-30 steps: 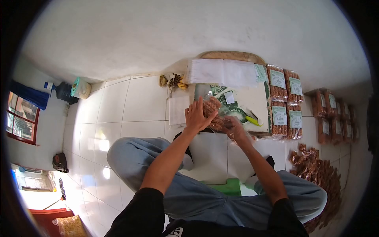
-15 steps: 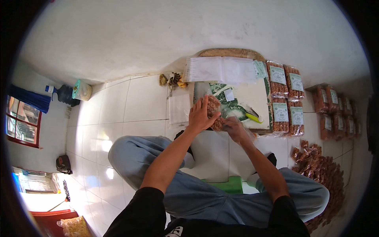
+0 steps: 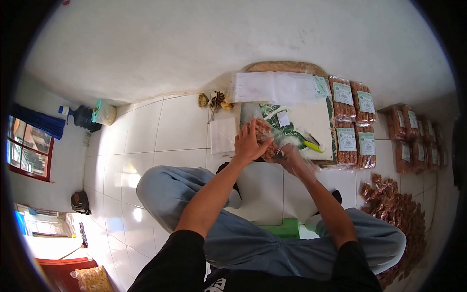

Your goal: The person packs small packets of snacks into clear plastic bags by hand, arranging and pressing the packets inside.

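A clear plastic bag filled with small brown snack packets [image 3: 264,128] lies at the near edge of a low board [image 3: 311,114]. My left hand [image 3: 248,143] grips the bag's left side, thumb and fingers spread around it. At the bag's right end, my right hand [image 3: 293,160] has curled fingers among loose clear film, which also surrounds its wrist; what its fingertips hold is hidden. Right of the hands lies a tool with a lime-green handle [image 3: 314,146]. A small white paper [image 3: 283,118] rests on the board behind the bag.
Flat clear bags [image 3: 272,86] and green-printed labels [image 3: 321,86] lie along the board's back. Labelled filled packs [image 3: 346,141] stand to its right, with more packs [image 3: 412,121] beyond. Loose brown packets [image 3: 396,209] are heaped at right. Bananas [image 3: 226,105] lie back left.
My right hand has shifted slightly at the bag's right end, its fingers more curled. My left hand keeps its grip on the bag. The whole view has moved slightly.
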Action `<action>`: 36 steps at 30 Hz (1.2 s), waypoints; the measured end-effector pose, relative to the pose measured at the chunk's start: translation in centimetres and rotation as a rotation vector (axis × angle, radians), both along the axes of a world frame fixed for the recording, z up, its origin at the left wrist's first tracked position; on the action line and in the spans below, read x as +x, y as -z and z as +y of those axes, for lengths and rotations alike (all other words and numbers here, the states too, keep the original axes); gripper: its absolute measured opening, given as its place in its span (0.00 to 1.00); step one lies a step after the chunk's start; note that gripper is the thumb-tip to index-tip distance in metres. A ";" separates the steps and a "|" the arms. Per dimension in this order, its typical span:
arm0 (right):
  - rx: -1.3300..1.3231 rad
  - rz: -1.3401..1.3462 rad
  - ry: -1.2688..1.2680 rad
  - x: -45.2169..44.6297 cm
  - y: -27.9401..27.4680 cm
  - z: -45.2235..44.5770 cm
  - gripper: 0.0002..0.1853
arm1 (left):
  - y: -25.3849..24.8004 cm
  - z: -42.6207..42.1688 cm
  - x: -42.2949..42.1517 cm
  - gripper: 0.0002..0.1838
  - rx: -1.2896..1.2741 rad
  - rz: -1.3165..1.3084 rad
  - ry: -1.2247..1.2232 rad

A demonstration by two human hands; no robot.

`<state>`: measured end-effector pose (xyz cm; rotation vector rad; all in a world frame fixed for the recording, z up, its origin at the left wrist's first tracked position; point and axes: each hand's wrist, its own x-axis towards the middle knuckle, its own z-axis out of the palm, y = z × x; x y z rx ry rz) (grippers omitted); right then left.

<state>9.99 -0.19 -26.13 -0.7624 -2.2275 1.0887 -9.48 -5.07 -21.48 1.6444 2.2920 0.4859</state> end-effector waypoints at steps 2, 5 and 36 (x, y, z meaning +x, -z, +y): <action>-0.004 0.060 0.038 0.0 -1.0 -0.2 0.15 | -0.2 0.1 0.2 0.56 -0.008 -0.016 -0.011; 0.167 -0.010 0.013 -0.2 -2.1 -0.3 0.16 | -0.9 0.4 0.7 0.58 -0.048 -0.014 -0.032; 0.337 -0.051 -0.142 8.5 -1.7 -0.3 0.38 | 1.7 1.6 0.4 0.63 0.054 0.163 0.020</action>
